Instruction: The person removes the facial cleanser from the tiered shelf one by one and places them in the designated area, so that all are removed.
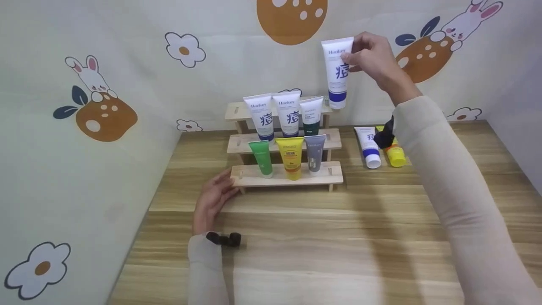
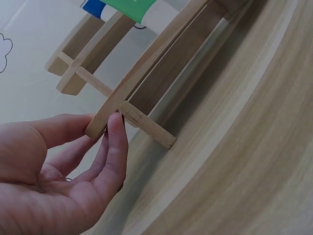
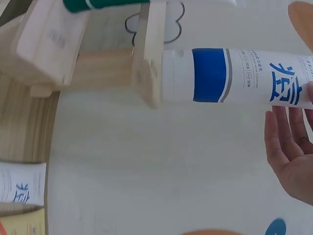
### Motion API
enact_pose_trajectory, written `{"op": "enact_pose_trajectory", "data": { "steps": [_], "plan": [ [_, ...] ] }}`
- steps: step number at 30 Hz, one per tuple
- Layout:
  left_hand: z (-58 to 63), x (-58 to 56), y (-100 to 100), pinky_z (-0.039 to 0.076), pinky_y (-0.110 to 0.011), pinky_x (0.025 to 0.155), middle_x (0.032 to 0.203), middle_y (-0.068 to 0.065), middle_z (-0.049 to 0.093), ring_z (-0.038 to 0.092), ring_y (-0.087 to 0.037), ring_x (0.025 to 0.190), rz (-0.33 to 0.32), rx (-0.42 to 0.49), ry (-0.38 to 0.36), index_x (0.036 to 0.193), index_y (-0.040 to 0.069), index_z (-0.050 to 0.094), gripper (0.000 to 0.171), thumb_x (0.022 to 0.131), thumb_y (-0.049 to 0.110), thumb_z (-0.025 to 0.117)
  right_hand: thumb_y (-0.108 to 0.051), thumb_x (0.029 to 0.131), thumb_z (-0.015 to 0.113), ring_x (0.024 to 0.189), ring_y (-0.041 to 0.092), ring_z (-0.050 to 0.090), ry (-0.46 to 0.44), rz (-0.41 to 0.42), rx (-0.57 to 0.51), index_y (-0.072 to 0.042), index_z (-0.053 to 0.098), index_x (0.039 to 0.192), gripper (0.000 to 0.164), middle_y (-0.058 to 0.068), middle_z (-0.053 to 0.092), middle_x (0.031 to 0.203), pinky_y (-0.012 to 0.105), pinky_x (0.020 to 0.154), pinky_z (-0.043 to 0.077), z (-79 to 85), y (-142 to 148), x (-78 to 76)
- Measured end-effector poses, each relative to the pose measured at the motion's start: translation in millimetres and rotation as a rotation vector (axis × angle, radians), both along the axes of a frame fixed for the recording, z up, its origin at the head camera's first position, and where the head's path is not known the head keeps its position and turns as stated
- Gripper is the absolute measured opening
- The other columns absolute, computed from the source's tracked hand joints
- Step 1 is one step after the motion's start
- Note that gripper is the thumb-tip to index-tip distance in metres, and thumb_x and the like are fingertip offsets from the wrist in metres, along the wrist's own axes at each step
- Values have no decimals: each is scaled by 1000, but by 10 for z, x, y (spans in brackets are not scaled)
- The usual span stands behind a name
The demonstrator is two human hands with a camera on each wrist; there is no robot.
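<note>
My right hand (image 1: 374, 59) pinches a white squeeze tube (image 1: 336, 70) with a blue band, cap down, by its upper part. The tube's cap is at the right end of the top shelf (image 1: 234, 111) of a three-tier wooden stand; whether it touches the shelf I cannot tell. With thumb and fingers, my left hand (image 2: 73, 171) grips the left end of the lowest shelf (image 2: 146, 61). On that shelf stand a green tube (image 1: 262, 159), a yellow tube (image 1: 290, 157) and a grey tube (image 1: 314, 154). Two white-and-blue tubes (image 1: 259, 114) and a white-and-dark-green tube (image 1: 312, 114) occupy the middle shelf.
To the right of the stand, another white-and-blue tube (image 1: 367, 146) and a yellow tube (image 1: 397, 154) lie on the wood-grain table (image 1: 296, 237), partly behind the right sleeve. A patterned backdrop (image 1: 228, 55) rises right behind the stand and along the left side.
</note>
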State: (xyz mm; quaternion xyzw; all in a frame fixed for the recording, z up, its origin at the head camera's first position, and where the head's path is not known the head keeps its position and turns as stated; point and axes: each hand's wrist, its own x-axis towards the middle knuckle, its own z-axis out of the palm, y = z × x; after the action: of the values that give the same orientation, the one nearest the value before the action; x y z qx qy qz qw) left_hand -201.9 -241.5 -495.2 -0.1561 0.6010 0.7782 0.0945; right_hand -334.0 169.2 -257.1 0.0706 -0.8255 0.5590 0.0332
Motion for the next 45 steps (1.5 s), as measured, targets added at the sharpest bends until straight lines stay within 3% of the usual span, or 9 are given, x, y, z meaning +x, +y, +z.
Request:
{"op": "enact_pose_trajectory", "data": {
  "steps": [5,13,19,25,33,39,45],
  "plan": [
    [-6,9,-32,59,-24,89,157,-13,42,67,-10,97,-2,-3,-3,152,7,40,52,101,0,50,-33,97,63,108,13,58,-24,-19,8,-15,57,128,36,-8,57,112,36,102,53,-59,213,-9],
    [-21,24,-59,59,-26,91,158,-11,42,67,-12,100,18,1,-16,151,9,43,52,101,1,52,-40,96,64,111,12,56,-97,-57,41,-18,56,132,42,-10,57,118,41,112,47,-156,560,-12],
    [-8,26,-62,59,-26,91,155,-12,45,66,-12,100,24,-9,-20,150,9,44,51,101,2,52,-40,96,64,110,11,56,-121,-98,38,-19,56,135,46,-11,56,118,35,106,48,-375,851,-3],
    [-25,31,-69,59,-22,84,159,-15,38,67,-7,92,4,1,12,153,3,37,53,102,-1,49,-39,97,62,108,9,54,-143,-132,45,-18,55,133,42,-14,56,116,31,100,47,-615,1103,4],
    [-27,37,-60,59,-23,87,159,-15,39,68,-8,95,16,-3,2,152,3,39,53,101,0,51,-43,97,60,108,9,53,-201,-175,73,-20,52,133,44,-16,54,116,33,105,46,-818,1374,39],
    [-19,41,-49,59,-24,89,159,-15,39,67,-9,97,23,-5,-3,152,3,39,53,101,1,51,-49,96,60,110,11,55,-246,-214,81,-19,49,141,56,-12,54,125,40,113,44,-975,1564,75],
    [-8,29,-42,59,-24,89,159,-14,39,66,-9,97,23,-3,2,152,3,39,52,101,0,51,-52,93,63,104,7,58,-297,-263,15,-19,43,145,65,-14,55,115,42,116,43,-1170,1773,120]
  ]
}}
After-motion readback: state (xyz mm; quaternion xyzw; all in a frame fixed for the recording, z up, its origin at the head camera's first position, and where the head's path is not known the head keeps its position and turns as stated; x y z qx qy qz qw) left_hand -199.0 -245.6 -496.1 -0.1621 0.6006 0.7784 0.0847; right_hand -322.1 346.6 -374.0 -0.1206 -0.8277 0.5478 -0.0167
